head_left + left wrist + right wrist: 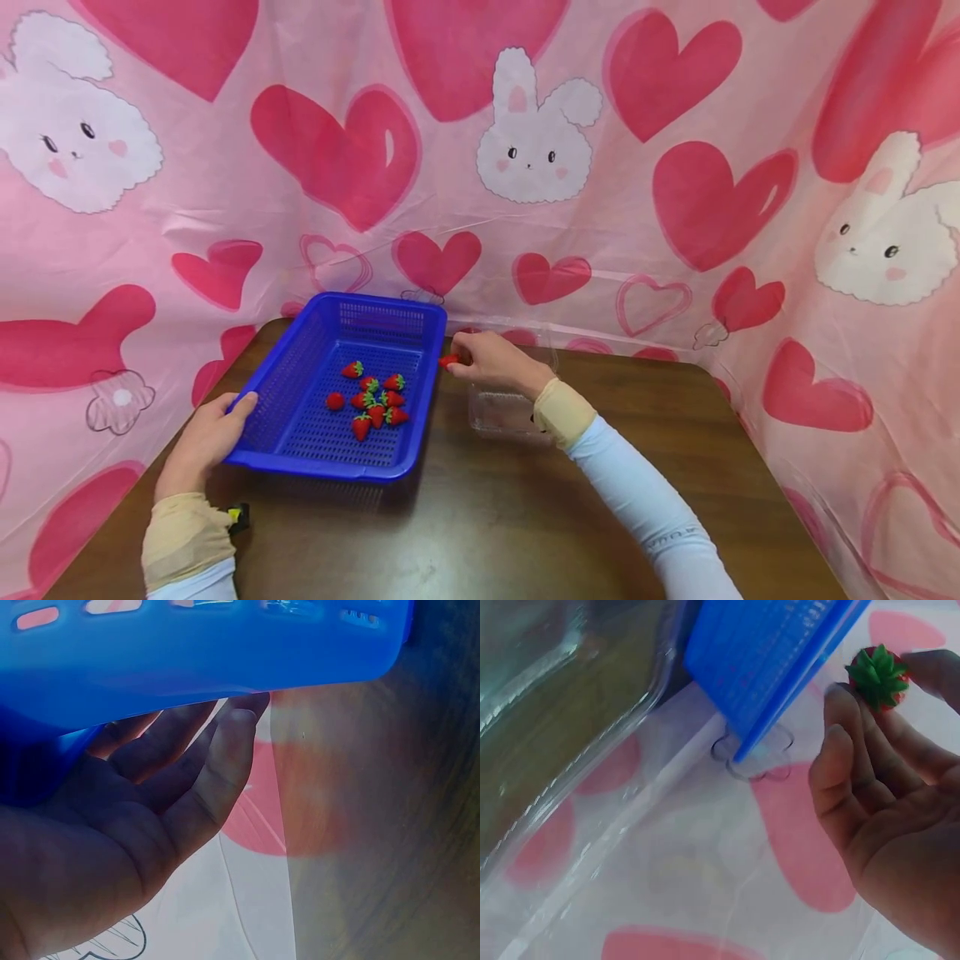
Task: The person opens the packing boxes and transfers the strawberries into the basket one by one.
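Note:
A blue perforated plastic basket [330,462] has several red strawberries [362,427] with green leaf caps lying in its right half. My left hand [213,429] grips the basket's rim at the near left corner. In the left wrist view, the fingers [225,761] of that hand curl beneath the blue rim [225,660]. Just outside the basket's right rim, my right hand [498,362] pinches one strawberry [879,679] between thumb and fingertips. Its green leaf cap faces the right wrist camera. Below the right hand stands a clear plastic box [504,417], partly hidden by hand and wrist.
The dark wooden table [480,533] carries the basket and the box. A pink cloth [570,225] printed with hearts and rabbits hangs behind the table and along both sides, close to the basket's far end.

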